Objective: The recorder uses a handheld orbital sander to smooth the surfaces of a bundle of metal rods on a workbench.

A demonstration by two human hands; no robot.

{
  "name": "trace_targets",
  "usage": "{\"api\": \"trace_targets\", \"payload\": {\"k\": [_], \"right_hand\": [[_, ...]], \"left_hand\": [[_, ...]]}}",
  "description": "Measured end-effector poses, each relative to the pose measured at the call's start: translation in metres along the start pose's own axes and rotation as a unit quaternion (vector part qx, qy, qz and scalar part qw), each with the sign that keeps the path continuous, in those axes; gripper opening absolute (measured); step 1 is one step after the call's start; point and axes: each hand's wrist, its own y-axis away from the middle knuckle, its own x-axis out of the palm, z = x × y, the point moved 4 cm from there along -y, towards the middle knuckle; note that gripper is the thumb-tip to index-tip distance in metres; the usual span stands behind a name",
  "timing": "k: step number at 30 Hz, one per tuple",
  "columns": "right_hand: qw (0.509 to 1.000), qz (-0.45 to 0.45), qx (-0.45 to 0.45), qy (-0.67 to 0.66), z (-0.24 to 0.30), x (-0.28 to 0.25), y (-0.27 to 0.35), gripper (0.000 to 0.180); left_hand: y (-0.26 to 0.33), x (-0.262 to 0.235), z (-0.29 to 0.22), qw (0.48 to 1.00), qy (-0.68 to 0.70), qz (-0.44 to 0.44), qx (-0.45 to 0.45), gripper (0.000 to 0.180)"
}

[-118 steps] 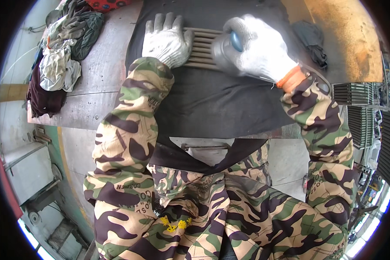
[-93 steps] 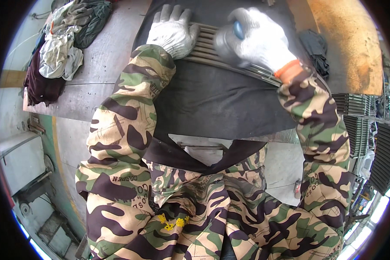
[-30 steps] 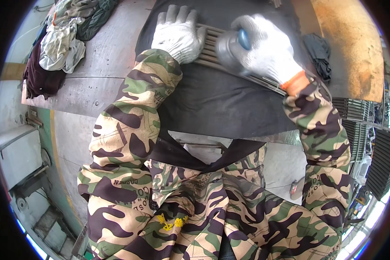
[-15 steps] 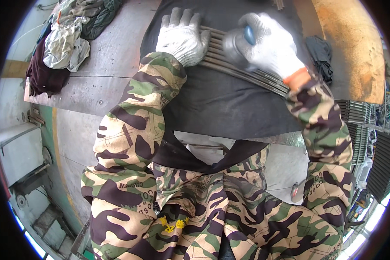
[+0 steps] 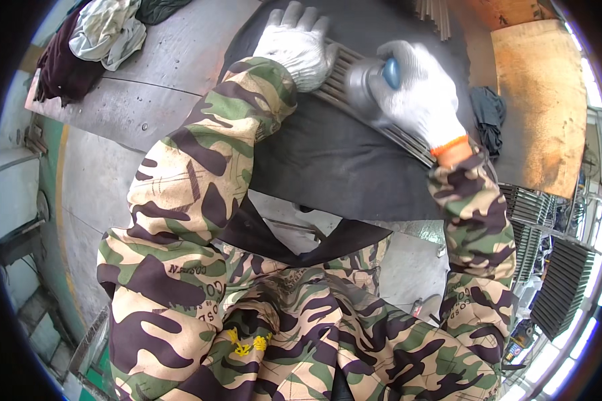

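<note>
Several thin metal rods (image 5: 408,143) lie side by side on a dark cloth (image 5: 341,174), slanting from upper left to lower right. My left hand (image 5: 297,50), in a white knit glove, rests flat at their upper left ends with its fingers stretched out. In a matching glove with an orange cuff, my right hand (image 5: 425,93) is closed around a round grey hand tool with a blue top (image 5: 362,90). That tool sits over the middle of the rods. Blur and the glove hide its exact kind, and its underside is out of sight.
More rods (image 5: 435,17) lie at the table's far edge. A dark crumpled rag (image 5: 488,113) is right of my right hand, beside a stained wooden board (image 5: 542,100). Piled cloths (image 5: 107,33) are at far left. Racked metal bars (image 5: 562,294) stand at lower right.
The view has shifted and turned a little, so the table sits differently in it. My right hand still grips the tool over the rods; my left hand stays flat on their ends.
</note>
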Motion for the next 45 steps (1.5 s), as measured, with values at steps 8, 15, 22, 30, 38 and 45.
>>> {"api": "trace_targets", "payload": {"k": [8,15,22,30,38,45], "right_hand": [[1.0,0.006,-0.01,-0.025,0.004,-0.01,0.021,0.036],[0.991,0.08,0.103,0.04,-0.054,-0.008,0.021,0.042],[0.999,0.023,0.037,0.021,-0.07,-0.026,0.075,0.033],[0.997,0.031,0.063,-0.031,-0.063,-0.03,0.066,0.025],[0.998,0.037,0.044,-0.035,-0.067,-0.044,0.068,0.028],[0.992,0.059,0.111,-0.035,-0.079,-0.062,0.07,0.045]], "left_hand": [[0.008,-0.013,-0.002,0.999,0.021,0.043,-0.016,0.044],[0.009,-0.002,0.006,0.998,0.029,0.048,0.016,0.04],[0.007,0.0,0.016,0.997,-0.029,0.024,0.068,0.027],[0.009,0.015,-0.054,0.988,0.063,0.114,0.088,0.058],[-0.015,0.015,-0.051,0.98,0.076,0.176,0.046,0.083],[-0.012,-0.008,-0.056,0.948,0.084,0.253,0.173,0.123]]}}
